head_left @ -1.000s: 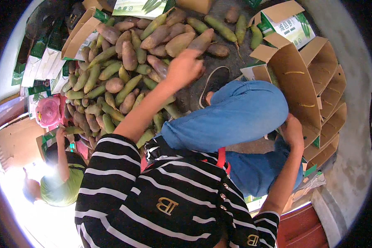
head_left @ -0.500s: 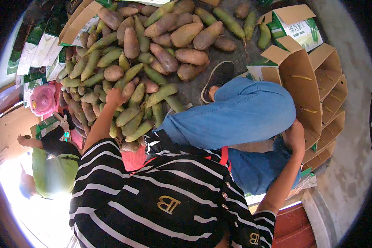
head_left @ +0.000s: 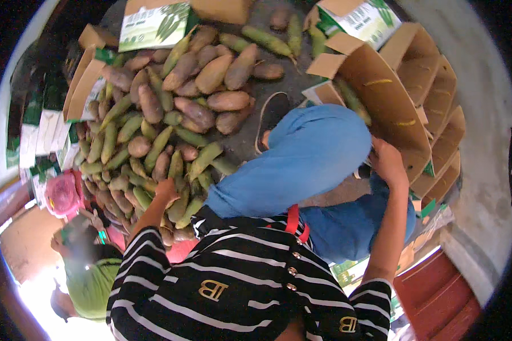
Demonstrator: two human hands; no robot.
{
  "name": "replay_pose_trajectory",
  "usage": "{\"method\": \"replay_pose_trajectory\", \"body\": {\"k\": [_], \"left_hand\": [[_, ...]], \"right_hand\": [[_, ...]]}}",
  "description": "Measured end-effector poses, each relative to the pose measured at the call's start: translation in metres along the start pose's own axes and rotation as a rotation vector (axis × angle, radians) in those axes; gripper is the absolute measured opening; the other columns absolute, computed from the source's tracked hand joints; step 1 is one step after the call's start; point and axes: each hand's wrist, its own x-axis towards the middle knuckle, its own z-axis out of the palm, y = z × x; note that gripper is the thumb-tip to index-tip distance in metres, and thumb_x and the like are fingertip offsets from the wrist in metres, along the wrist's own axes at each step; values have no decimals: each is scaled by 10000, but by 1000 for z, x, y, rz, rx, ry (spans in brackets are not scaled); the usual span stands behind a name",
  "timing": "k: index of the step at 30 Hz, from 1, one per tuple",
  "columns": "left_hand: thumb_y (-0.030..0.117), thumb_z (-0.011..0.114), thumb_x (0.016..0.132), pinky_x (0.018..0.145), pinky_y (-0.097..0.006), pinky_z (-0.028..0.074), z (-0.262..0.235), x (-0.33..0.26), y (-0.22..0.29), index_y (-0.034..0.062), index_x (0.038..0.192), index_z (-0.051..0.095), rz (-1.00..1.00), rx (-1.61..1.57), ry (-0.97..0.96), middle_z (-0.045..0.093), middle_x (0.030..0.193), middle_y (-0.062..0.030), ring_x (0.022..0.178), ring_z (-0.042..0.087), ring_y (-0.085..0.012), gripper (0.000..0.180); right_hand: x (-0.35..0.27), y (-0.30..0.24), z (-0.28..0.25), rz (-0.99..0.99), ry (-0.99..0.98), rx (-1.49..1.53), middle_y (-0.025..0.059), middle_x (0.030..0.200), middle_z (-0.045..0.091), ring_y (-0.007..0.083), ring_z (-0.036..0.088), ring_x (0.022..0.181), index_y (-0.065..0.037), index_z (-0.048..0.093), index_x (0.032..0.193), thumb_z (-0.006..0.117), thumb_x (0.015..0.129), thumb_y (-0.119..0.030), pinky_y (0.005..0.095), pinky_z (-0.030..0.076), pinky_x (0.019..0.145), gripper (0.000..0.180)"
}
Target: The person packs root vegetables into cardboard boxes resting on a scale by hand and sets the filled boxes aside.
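Observation:
A heap of long roots that look like radishes lies to my left and ahead. Some are green radishes (head_left: 205, 161), others thick brownish-red roots (head_left: 149, 103). My left hand (head_left: 166, 194) is down at the near side of the heap, its fingers curled against the roots; what they grip is hidden. Beside my raised knee, my right hand (head_left: 389, 165) is up by an open cardboard box (head_left: 387, 94). The knee partly covers its fingers. One green radish (head_left: 354, 102) slants along the box's left side, its lower end close to these fingers; whether they touch it, I cannot tell.
More open cardboard boxes (head_left: 421, 85) stand along the wall at right. A white-and-green printed box (head_left: 153, 25) is behind the heap. Far left are a pink round container (head_left: 64, 193) and another person in a green top (head_left: 94, 284). My shoe (head_left: 274, 116) rests on the floor.
My left hand has moved nearer to me along the heap. My right hand has risen from below the knee to the box, where a green radish now shows. The whole view has shifted.

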Motion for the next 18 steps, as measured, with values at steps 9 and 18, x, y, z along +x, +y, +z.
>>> {"method": "replay_pose_trajectory", "body": {"k": [9, 18], "left_hand": [[154, 700, 656, 760, -295, 424, -223, -60, 126, -22, 1089, 446, 706, -955, 826, 577, 934, -111, 840, 544, -187, 532], [92, 682, 695, 784, -277, 431, -348, -177, 273, -25, 970, 538, 1361, -1149, 864, 584, 919, -84, 864, 547, -150, 332]], "right_hand": [[7, 5, 8, 4, -17, -55, 187, 866, 575, 351, 540, 840, -64, 562, 956, 502, 733, -79, 424, 431, 713, 231], [3, -10, 1, -2, 35, -2, 186, 853, 583, 341, 552, 843, -64, 560, 975, 507, 690, -35, 419, 442, 714, 291]]}}
